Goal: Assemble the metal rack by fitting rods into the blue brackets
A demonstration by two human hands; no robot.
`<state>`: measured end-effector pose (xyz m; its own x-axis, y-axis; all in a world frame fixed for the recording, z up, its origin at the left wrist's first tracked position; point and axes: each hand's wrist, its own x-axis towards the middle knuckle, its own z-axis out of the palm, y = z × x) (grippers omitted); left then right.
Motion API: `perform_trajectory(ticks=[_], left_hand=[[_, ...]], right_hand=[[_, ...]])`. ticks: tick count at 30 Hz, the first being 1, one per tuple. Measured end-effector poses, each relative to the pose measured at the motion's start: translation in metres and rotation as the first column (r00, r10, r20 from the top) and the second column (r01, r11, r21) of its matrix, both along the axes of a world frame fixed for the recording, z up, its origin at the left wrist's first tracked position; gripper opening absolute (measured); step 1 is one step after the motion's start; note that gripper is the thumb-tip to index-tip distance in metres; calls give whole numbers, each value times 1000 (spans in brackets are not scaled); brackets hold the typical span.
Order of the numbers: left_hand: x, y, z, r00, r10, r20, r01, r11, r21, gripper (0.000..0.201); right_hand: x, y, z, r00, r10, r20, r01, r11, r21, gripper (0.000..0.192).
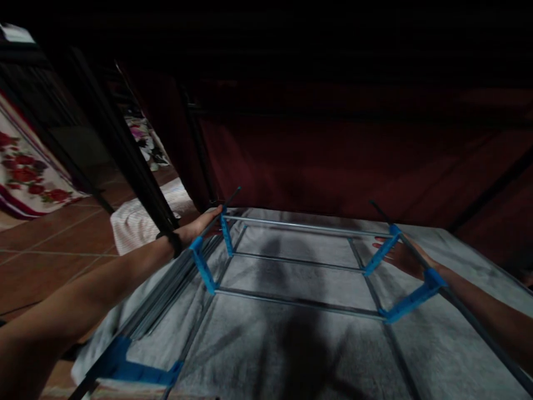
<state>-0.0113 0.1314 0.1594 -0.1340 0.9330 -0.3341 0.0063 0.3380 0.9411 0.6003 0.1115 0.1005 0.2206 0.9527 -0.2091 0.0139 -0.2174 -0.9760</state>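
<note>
Your left hand (202,225) is closed around the far-left corner of the thin grey metal-rod frame with bright blue plastic corner connectors (300,264), at the rod by the connector. Your right hand (402,256) lies open, fingers spread, flat against the far-right blue connector without gripping it. The frame sits straight ahead between both hands over the grey fabric sheet (291,344), long rods running left-right, hands equally near; a dark red fabric wall (333,161) stands behind.

Near frame rods (125,355) cut off below
</note>
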Motion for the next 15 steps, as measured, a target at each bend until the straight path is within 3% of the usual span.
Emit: perform_trajectory(ticks=[7, 15], left_hand=[[0, 5, -5, 1000, 19, -20, -19, 1000, 9, 61], [-1, 3, -9, 997, -27, -72, 29, 999, 34, 66]], right_hand=[[32, 8, -11, 983, 127, -133, -135, 989, -55, 59], [18, 4, 5, 981, 71, -181, -97, 985, -140, 76]])
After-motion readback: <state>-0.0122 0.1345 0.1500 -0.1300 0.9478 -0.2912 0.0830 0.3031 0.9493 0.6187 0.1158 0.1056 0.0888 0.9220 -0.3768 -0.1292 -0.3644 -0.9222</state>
